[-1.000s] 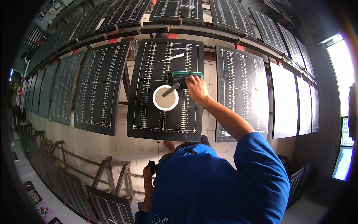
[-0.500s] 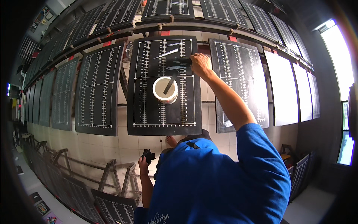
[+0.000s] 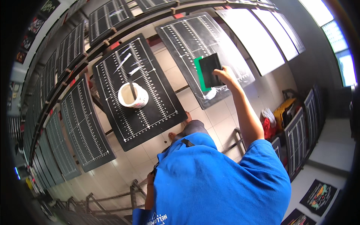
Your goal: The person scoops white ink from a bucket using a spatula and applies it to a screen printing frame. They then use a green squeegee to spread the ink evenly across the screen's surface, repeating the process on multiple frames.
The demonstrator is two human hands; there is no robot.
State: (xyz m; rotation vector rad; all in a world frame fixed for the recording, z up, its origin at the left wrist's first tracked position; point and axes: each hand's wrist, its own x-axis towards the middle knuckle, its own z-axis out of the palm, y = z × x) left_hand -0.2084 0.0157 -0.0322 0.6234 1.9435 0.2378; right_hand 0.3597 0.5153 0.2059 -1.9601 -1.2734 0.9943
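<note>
My right hand (image 3: 225,77) is closed on the side edge of a flat black squeegee (image 3: 212,71) with a green strip along its left edge. It is over the near part of a black board with white ruled scales (image 3: 187,43); whether they touch I cannot tell. A white tub (image 3: 141,100) with a dark flat stick (image 3: 131,86) leaning in it stands on the neighbouring ruled board (image 3: 122,127) to the left. Low beside my blue shirt, my left hand (image 3: 151,177) shows only in part, its fingers hidden.
Tape-like pale strips (image 3: 123,62) lie on the board behind the tub. More ruled boards (image 3: 85,125) line the rack on the left, with bright pale ones (image 3: 255,39) at the right. A metal frame (image 3: 134,193) stands at lower left; red and yellow bags (image 3: 283,112) lie right.
My right hand has carried the squeegee from over the tub's board to the board on its right. The view has turned rightward. The black thing in my left hand has gone from sight.
</note>
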